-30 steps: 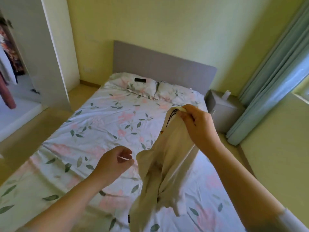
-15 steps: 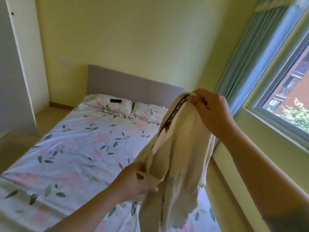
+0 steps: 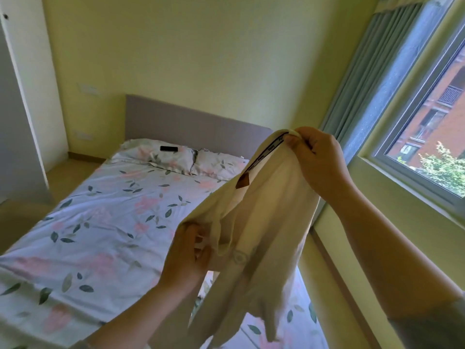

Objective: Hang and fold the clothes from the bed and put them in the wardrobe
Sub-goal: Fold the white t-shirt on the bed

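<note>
**Cream top held up over the bed, not yet hung or folded**

The right fingertips are pinched tight on the top of the neckline, just where a printed tape runs along the inside of the collar. The right hand is raised high, in front of the curtain, and carries the garment's weight. Lower down, the left hand has its fingers curled round a bunched edge of the cloth. It may be a sleeve or a shoulder, and I cannot tell which. Between the two grips the cream top hangs in the air in loose folds, its inside showing. A small brown label sits beneath the tape, and the lower end dangles over the near corner of the bed.

The floral cover lies spread flat, and I see no other clothes on the part of it in view. Two pillows rest against the grey headboard, and a small black object lies on the left one. The window is on the right. At the left edge stands a white panel, perhaps the wardrobe door, though I can't be sure.

As I read it, this piece is only at its start. It is lifted and being sorted out by the collar, with no hanger in sight and no fold made. Hanging or folding it, and the walk to the wardrobe, are yet to come
</note>
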Action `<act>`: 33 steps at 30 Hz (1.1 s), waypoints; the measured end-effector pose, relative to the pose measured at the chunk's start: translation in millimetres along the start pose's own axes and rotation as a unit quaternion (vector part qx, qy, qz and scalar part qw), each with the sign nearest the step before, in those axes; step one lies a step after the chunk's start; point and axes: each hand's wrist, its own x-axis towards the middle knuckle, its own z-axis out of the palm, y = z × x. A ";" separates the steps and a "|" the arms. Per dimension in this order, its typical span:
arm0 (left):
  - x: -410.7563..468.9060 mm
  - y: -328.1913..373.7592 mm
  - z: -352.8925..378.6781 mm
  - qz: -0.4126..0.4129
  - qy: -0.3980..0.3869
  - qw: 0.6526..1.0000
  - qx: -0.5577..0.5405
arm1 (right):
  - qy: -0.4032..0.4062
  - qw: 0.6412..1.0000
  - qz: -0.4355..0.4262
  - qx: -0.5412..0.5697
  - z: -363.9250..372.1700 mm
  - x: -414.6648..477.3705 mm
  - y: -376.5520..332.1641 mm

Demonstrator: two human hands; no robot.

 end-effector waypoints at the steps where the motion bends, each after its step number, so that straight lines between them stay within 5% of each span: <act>1: 0.9 -1.3 -2.9 0.006 0.019 1.000 0.018 | 0.001 1.000 -0.005 0.006 -0.3 -0.6 -1.0; 15: 42.6 28.3 -3.0 0.193 0.021 0.976 0.101 | 0.005 0.994 -0.086 0.062 -12.0 -7.0 -17.2; 21: 56.1 32.4 -24.7 0.097 0.090 0.991 -0.028 | 0.032 0.999 -0.040 -0.003 -39.3 -8.2 20.6; 24: 82.7 49.0 -57.0 0.112 0.114 0.986 -0.041 | 0.002 0.999 -0.010 -0.043 -50.0 -13.2 44.4; 33: 131.0 108.6 -119.2 0.154 -0.042 0.986 0.040 | -0.128 0.986 0.081 -0.068 -81.5 -14.9 78.2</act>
